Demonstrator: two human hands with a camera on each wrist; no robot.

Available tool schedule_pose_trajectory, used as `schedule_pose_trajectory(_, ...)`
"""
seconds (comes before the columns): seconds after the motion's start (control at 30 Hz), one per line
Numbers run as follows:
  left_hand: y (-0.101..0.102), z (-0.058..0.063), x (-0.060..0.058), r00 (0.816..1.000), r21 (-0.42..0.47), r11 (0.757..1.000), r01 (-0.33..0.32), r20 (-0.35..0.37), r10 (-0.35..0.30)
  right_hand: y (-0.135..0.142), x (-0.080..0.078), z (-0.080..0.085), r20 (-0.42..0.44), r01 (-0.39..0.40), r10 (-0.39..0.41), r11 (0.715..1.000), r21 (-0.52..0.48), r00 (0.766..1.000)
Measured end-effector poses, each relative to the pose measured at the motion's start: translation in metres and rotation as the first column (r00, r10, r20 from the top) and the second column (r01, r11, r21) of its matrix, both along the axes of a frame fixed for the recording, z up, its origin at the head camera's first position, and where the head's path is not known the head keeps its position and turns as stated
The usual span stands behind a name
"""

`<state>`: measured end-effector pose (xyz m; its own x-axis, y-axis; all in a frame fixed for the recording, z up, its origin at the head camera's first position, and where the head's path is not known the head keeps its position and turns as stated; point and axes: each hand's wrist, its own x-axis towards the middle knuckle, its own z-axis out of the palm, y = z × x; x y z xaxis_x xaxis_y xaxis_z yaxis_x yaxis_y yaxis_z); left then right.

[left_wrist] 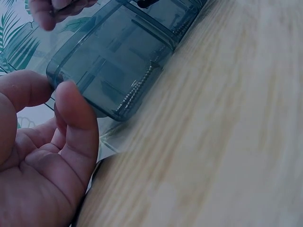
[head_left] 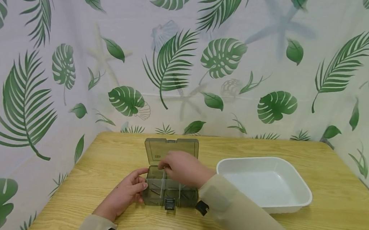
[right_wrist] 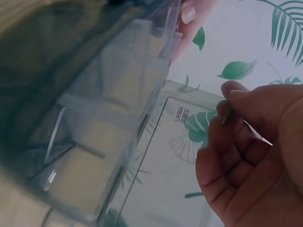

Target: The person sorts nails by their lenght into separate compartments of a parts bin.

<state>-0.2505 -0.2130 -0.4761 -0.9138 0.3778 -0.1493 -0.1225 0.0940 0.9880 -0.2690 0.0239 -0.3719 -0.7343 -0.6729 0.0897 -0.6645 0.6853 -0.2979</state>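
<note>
A smoky clear plastic compartment box stands on the table with its lid raised at the back and a dark latch at the front. My left hand grips its left end between thumb and fingers. Through the front wall in the left wrist view, a long screw lies at the bottom. My right hand is over the box's back compartments, in front of the lid. Thumb and index finger pinch a small screw, seen in the right wrist view; in the head view the hand hides it.
To the right of the box is a white rectangular tray, partly behind the right sleeve. Both stand on a wood-grain table. A leaf-print cloth hangs behind the table and along its sides.
</note>
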Motion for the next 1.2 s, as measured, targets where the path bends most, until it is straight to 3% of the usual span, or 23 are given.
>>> schedule_pose_trajectory(0.27,0.001,-0.006,-0.001,1.0,0.004,1.0,-0.001,-0.018,0.001,-0.019,-0.007,-0.001,-0.012,0.005,-0.005,1.0,0.004,1.0)
schedule_pose_trajectory(0.5,0.005,-0.012,0.0,1.0,0.008,1.0,0.007,-0.026,-0.007,-0.019,-0.008,-0.008,0.018,0.014,-0.014,1.0,-0.014,1.0)
schedule_pose_trajectory(0.83,0.006,-0.016,0.002,0.998,0.009,1.0,0.003,-0.057,-0.002,-0.002,0.001,-0.017,-0.003,0.016,-0.016,1.0,-0.022,1.0)
schedule_pose_trajectory(1.2,0.003,-0.025,0.004,0.997,0.012,1.0,-0.013,-0.076,0.014,0.035,0.015,-0.025,0.004,0.106,-0.106,0.994,-0.016,0.994)
